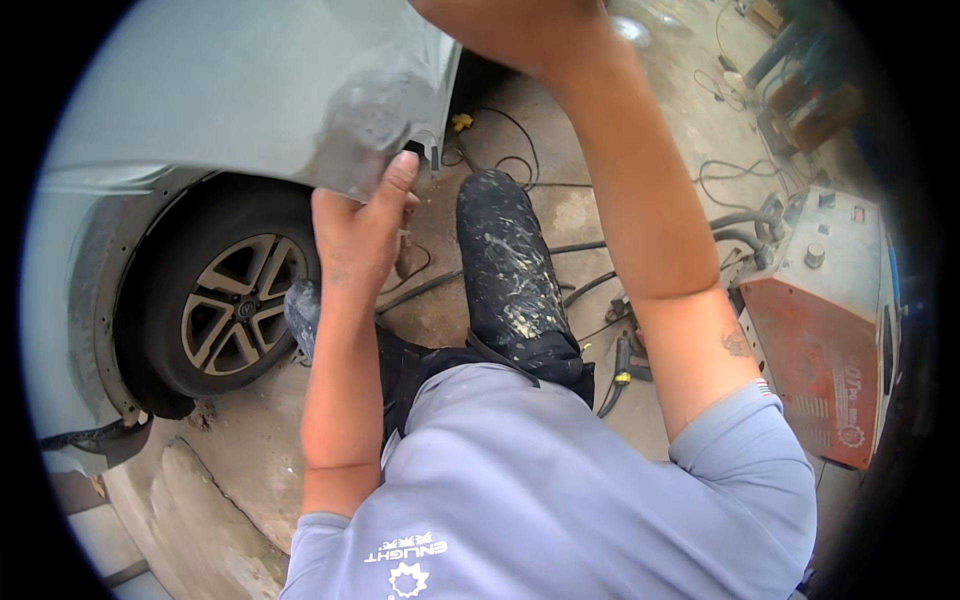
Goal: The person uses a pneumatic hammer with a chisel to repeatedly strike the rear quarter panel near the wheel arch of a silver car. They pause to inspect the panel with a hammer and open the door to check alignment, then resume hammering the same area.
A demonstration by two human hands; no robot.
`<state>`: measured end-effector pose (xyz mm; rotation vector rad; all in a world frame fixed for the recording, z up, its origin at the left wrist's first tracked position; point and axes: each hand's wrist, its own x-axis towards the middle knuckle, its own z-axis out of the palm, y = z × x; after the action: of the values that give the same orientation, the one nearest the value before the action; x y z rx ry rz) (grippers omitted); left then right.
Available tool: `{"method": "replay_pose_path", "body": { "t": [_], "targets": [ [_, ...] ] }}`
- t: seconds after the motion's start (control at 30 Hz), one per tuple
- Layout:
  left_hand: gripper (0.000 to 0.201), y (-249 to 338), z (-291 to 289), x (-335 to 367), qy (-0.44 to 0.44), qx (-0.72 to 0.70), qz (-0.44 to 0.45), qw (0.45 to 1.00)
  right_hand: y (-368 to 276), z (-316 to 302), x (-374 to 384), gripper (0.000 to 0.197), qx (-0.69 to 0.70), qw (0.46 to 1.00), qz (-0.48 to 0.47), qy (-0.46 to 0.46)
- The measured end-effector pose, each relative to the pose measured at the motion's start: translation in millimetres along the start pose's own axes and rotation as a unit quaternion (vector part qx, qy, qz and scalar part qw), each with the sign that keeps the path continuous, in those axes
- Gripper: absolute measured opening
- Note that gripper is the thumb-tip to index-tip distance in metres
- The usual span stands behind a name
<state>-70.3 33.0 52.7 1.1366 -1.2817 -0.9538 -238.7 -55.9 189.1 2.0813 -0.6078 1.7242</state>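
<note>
A light grey car body panel [250, 90] fills the upper left, with a darker, rubbed-looking patch [372, 112] near its corner. At that corner my left hand [362, 225] is closed on the panel's edge. Its thumb lies pointing up beside a small notch, while the fingers are mostly hidden behind. A brownish, narrow object [404, 255] shows just past those fingers; I cannot make out what it is or whether I touch it. My right hand [490, 25] is raised by the panel's right side at the upper rim, its fingers out of sight.
Below the panel sits a wheel [240, 305] in an open arch. Right of me stands a red and grey machine [815, 330] with thick cables [590, 247]. A power tool [628, 360] lies by my leg. Thin cords cross the concrete floor [570, 215].
</note>
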Motion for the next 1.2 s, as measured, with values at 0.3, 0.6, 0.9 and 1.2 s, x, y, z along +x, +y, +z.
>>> {"method": "replay_pose_path", "body": {
  "t": [0.3, 0.6, 0.9, 1.2],
  "targets": [
    [0.042, 20.8, 60.1, -8.6, -0.01, 0.07, 0.008, 0.997, -69.5, -242.9, -619.1, 0.041, -0.194, 0.507, 0.826, -0.152],
    [0.053, 25.1, 33.6, -20.0, -0.031, 0.057, -0.071, 0.995, -215.0, -207.9, -828.6, 0.053, -0.152, 0.369, 0.858, -0.324],
    [0.044, 31.0, 55.7, -37.7, 0.022, 0.018, -0.007, 1.0, -146.2, -167.0, -879.1, 0.06, -0.018, 0.218, 0.948, -0.232],
    [0.041, 36.8, 57.7, -53.5, 0.029, 0.057, -0.003, 0.998, -137.3, -153.6, -884.9, 0.027, 0.11, 0.205, 0.965, -0.125]
  ]
}}
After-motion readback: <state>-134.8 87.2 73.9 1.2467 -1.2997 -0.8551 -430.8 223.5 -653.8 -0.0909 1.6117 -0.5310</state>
